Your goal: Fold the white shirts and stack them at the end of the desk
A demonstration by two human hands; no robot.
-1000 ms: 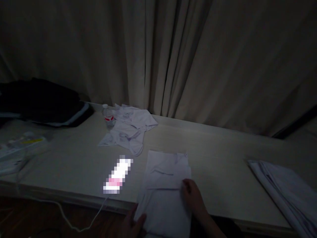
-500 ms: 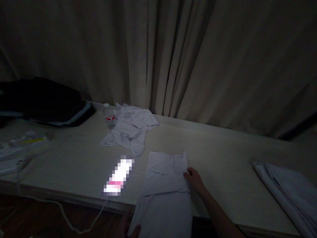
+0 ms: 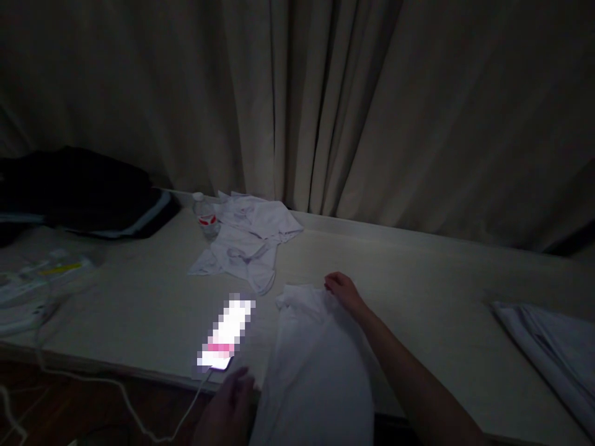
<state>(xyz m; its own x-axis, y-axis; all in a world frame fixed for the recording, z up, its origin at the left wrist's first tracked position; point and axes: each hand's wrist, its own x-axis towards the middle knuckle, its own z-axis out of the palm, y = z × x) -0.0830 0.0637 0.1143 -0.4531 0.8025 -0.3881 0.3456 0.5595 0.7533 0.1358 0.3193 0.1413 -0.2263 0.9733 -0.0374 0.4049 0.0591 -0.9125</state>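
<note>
A white folded garment (image 3: pixel 316 365) lies on the pale table (image 3: pixel 418 291) and hangs over its near edge. My right hand (image 3: pixel 341 290) reaches forward and grips the garment's far top edge, which is bunched up there. My left hand (image 3: pixel 230 402) is low at the table's near edge, beside the garment's left side and just below a lit phone (image 3: pixel 226 334); whether it touches the cloth is unclear in the dark.
A crumpled white garment (image 3: pixel 248 244) and a small water bottle (image 3: pixel 206 217) sit at the back by the curtain. Dark clothing (image 3: pixel 79 192) is piled at far left, papers (image 3: pixel 32 285) in front of it. More white cloth (image 3: pixel 548 347) lies at right. A cable (image 3: pixel 139 409) hangs from the phone.
My right hand moved up from the garment's right side to its top edge, bunching it. My left hand rose beside the phone. The view shifted slightly.
</note>
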